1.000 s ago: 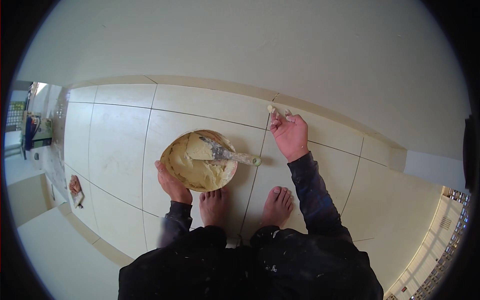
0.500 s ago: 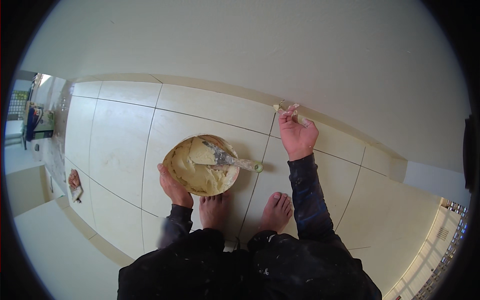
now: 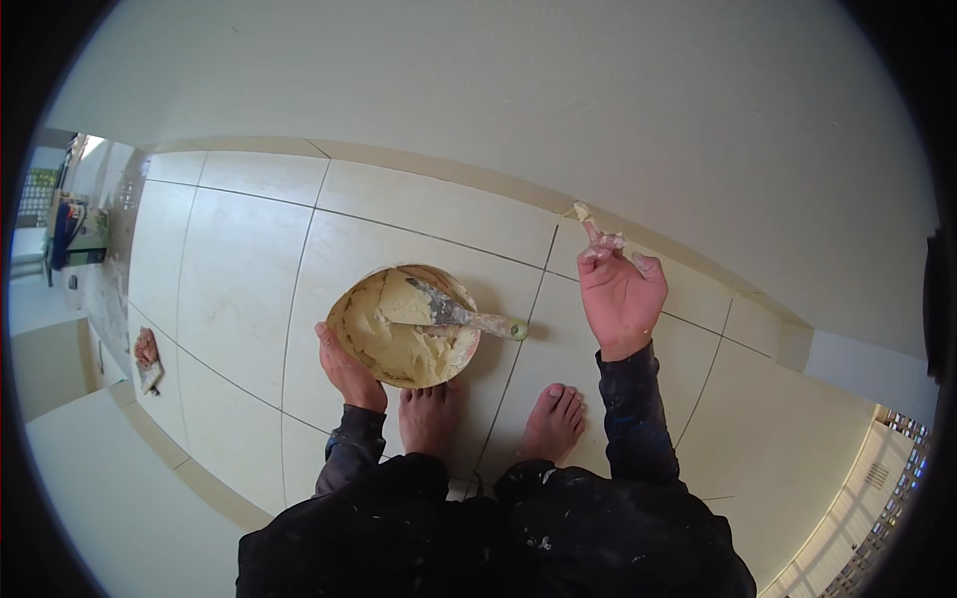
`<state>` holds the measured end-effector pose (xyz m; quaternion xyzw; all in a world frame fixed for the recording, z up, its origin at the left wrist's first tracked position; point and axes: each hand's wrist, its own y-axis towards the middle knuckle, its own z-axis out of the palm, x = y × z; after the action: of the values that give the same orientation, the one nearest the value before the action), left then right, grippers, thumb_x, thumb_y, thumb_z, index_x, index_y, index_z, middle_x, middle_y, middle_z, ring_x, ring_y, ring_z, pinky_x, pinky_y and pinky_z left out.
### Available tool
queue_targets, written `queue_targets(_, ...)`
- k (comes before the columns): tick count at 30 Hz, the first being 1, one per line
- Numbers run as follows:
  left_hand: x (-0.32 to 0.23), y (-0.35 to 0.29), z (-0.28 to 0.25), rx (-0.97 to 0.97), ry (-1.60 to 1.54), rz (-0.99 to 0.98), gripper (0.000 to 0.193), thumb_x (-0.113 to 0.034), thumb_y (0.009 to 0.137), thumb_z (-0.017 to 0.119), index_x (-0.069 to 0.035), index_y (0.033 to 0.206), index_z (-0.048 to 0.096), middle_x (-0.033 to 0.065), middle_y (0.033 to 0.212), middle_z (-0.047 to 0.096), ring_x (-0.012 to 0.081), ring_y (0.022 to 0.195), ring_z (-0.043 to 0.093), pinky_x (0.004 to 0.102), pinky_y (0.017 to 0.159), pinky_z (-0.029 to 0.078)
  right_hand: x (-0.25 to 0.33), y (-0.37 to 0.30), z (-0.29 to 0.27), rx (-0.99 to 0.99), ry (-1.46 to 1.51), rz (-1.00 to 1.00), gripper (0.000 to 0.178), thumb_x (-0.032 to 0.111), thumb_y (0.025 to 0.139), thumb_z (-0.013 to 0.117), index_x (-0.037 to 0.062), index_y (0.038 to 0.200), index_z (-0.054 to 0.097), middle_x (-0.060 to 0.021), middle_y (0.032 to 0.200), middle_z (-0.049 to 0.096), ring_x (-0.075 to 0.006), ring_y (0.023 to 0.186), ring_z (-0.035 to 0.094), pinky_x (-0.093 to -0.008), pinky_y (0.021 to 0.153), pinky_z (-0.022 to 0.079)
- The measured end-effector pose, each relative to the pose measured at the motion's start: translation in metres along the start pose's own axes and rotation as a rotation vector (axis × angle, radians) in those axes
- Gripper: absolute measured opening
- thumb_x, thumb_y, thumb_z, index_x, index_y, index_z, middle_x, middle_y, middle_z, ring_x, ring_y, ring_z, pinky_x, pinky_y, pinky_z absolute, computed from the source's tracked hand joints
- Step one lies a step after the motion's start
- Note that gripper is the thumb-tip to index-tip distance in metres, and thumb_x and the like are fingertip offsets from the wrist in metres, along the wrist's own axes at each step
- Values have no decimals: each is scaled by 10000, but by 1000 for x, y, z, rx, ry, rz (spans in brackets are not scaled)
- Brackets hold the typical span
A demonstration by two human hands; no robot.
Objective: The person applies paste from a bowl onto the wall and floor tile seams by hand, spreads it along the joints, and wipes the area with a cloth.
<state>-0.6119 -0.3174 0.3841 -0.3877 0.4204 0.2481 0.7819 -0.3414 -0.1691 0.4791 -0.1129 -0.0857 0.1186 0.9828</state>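
Soft light puts glare on the tiled floor toward its left edge; fisheye distortion bows its far edge.

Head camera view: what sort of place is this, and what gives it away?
Probably a room or hallway indoors, perhaps under renovation: cream floor tiles run along a plain pale wall, and a bucket of cream paste with a putty knife in it suggests building work.

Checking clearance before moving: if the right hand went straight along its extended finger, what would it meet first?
Probably the beige skirting along the wall: the smeared fingertip of the right hand overlaps it in view, though contact is unclear.
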Motion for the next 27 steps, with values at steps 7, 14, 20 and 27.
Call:
queue_targets(7,0,8,-1,16,2,-8,583,-530,1032,386,5,1200,542,102,1154,603,195,1042,586,315,905,477,39,8,-27,694,-2170,-541,169,34,775,581,42,939,543,-119,1219,619,-224,844,586,-376,770,458)
queue_targets(14,0,6,2,2,-3,-19,589,-534,1030,386,8,1201,542,104,1155,600,197,1046,583,316,906,477,71,43,-7,1302,-2967,-772,243,53,751,645,52,975,551,-111,1333,586,-252,895,575,-383,785,472)
queue_targets(20,0,7,5,-12,4,-12,606,-543,1027,385,13,1208,540,112,1167,596,205,1058,583,325,918,476,73,46,-11,1208,-3330,-878,199,109,843,563,70,1038,562,-62,1413,527,-231,895,564,-360,787,464)
queue_targets(27,0,6,7,-8,13,0,630,-558,1022,383,20,1223,533,121,1185,595,212,1070,582,329,926,475,80,47,-17,1231,-3561,-749,199,136,877,544,113,1075,538,-65,1468,477,-202,864,566,-342,780,422)
